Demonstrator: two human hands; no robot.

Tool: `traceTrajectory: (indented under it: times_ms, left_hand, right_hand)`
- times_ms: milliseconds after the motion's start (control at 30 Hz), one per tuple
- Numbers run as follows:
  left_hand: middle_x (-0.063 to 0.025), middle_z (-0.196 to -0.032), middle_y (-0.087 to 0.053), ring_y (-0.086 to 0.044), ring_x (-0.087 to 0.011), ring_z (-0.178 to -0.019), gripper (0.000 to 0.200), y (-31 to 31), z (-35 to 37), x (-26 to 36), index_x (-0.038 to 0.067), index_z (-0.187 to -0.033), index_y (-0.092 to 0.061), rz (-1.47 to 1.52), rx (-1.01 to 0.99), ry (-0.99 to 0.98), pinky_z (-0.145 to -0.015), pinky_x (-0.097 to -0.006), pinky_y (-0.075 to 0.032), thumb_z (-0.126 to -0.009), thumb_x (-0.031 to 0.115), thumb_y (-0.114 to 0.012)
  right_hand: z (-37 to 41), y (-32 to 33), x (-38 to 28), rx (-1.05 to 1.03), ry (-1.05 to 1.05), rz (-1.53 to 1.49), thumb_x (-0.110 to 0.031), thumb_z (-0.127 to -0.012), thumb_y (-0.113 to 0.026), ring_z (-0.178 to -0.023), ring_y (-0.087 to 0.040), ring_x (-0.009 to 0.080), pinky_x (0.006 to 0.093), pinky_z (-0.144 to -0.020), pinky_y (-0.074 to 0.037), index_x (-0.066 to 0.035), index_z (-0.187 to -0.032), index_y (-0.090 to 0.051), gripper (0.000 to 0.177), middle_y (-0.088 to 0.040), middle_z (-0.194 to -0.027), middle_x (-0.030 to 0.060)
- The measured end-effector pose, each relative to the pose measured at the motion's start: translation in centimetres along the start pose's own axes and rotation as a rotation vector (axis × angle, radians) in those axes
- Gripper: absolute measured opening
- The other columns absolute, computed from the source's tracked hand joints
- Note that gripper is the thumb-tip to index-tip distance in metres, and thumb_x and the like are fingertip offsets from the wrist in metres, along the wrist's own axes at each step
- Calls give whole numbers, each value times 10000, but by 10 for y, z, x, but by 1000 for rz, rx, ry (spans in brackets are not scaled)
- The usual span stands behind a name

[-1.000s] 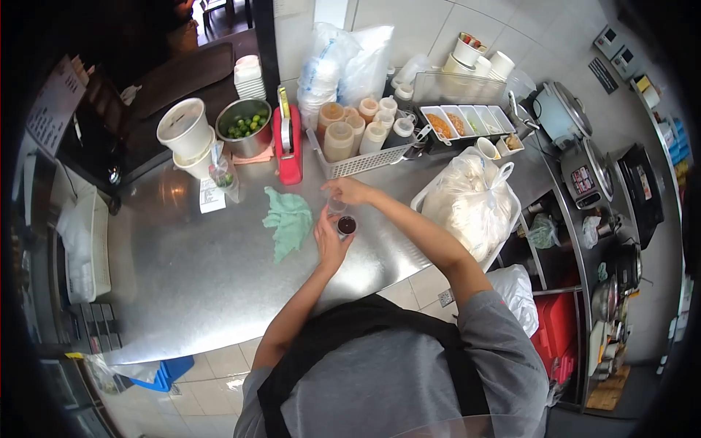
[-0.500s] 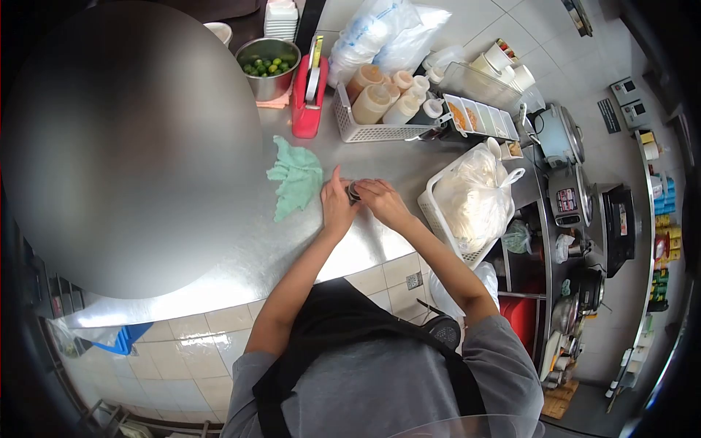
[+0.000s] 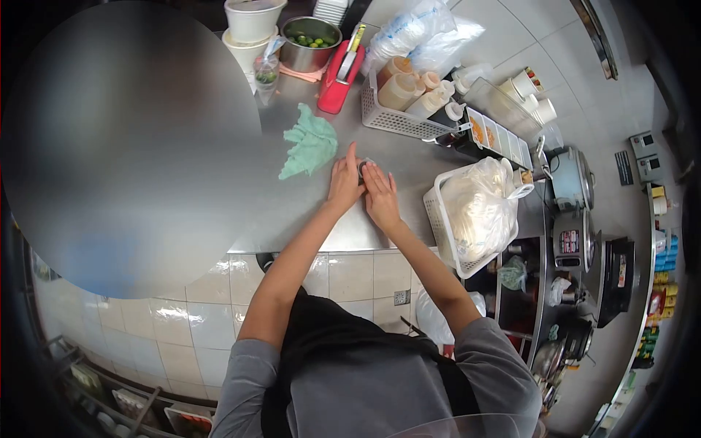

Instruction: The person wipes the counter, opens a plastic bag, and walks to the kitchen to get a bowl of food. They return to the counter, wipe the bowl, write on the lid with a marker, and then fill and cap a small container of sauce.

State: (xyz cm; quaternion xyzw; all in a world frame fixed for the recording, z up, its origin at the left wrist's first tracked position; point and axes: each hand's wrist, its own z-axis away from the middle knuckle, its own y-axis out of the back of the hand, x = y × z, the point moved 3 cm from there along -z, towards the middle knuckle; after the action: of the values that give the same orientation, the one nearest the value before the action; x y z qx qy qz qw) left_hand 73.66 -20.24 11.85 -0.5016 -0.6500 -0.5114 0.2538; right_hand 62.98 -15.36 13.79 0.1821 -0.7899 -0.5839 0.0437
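Note:
Both hands meet over the steel counter around a small dark round object, mostly covered by the fingers. My left hand is at its left side, thumb pointing up and away, fingers curled against it. My right hand lies over its right side with the fingers extended and close together. What the object is cannot be made out. A crumpled green cloth lies just left of the hands.
A red tape dispenser, a steel pot of green limes and a basket of sauce bottles stand behind the hands. To the right is a white basket with a filled plastic bag.
The view has shifted, showing more white tubs at the back left. My right hand has turned, its fingers now pointing more forward. The small object remains between both hands.

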Motion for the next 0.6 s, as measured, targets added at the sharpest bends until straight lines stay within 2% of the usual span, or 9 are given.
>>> traceTrajectory:
  times_ms: [100,167,200,300,400,433,500,533,600]
  left_hand:
    - [-154,-1136,-531,-465,-337,-1077,848,23,47,33,27,-1345,-185,-50,148,4,-927,-416,-347,-656,16,-678]
    - [-164,-1125,-518,-469,-354,-1054,660,58,97,59,16,-1280,-323,4,202,-118,-914,-433,-359,-701,33,-642]
    - [-162,-1099,-520,-478,-351,-1032,567,70,128,62,16,-1226,-384,13,168,-64,-905,-435,-365,-716,43,-631]
    - [-156,-1008,-522,-510,-324,-947,396,108,213,55,22,-1100,-490,-62,216,11,-845,-403,-407,-728,41,-624]
    - [-143,-975,-531,-535,-291,-895,405,138,313,9,36,-1087,-500,-82,326,217,-785,-358,-442,-705,-12,-629]
    - [-139,-968,-535,-544,-281,-882,403,153,347,-1,38,-1074,-508,-115,384,298,-769,-351,-449,-696,-31,-630]
    - [-130,-907,-556,-562,-269,-809,340,182,422,-20,41,-1007,-545,-148,578,508,-736,-347,-457,-688,-58,-608]
    - [-146,-943,-551,-564,-273,-843,314,197,460,-28,29,-993,-543,-159,632,633,-760,-357,-458,-697,-54,-599]
    - [-103,-872,-574,-581,-232,-805,229,214,544,-46,50,-997,-554,-76,926,825,-706,-326,-461,-773,5,-574]
  right_hand:
    - [-3,-2,5,-35,39,132,-43,-723,-547,-1216,-394,237,464,-1035,-225,-81,-1260,-458,546,-433,-1314,89]
    - [-21,19,-17,-15,48,225,-53,-712,-561,-1149,-435,284,446,-1001,-283,-66,-1189,-516,479,-453,-1285,108]
    - [-30,24,-29,-7,56,267,-59,-706,-569,-1115,-455,307,437,-984,-312,-59,-1153,-545,448,-463,-1270,118]
    - [-73,-5,-68,192,164,-153,-63,-708,-576,-1008,-493,361,418,-889,-393,-31,-1011,-610,307,-531,-1155,158]
    - [-99,-53,-84,14,239,21,-45,-731,-572,-913,-557,354,385,-780,-453,-15,-863,-639,151,-598,-998,171]
    - [-109,-62,-80,75,205,-58,-71,-716,-606,-838,-578,340,385,-736,-462,-3,-815,-636,124,-611,-905,169]
    - [-129,-70,-66,116,168,-149,-118,-685,-663,-697,-598,325,382,-652,-471,9,-741,-629,142,-619,-752,164]
    - [-137,-71,-60,99,163,-160,-138,-668,-688,-631,-598,325,380,-613,-472,9,-714,-626,166,-613,-691,161]
    - [-144,-73,-53,60,75,-169,-165,-662,-707,-594,-594,319,374,-591,-469,-11,-709,-628,179,-593,-631,159]
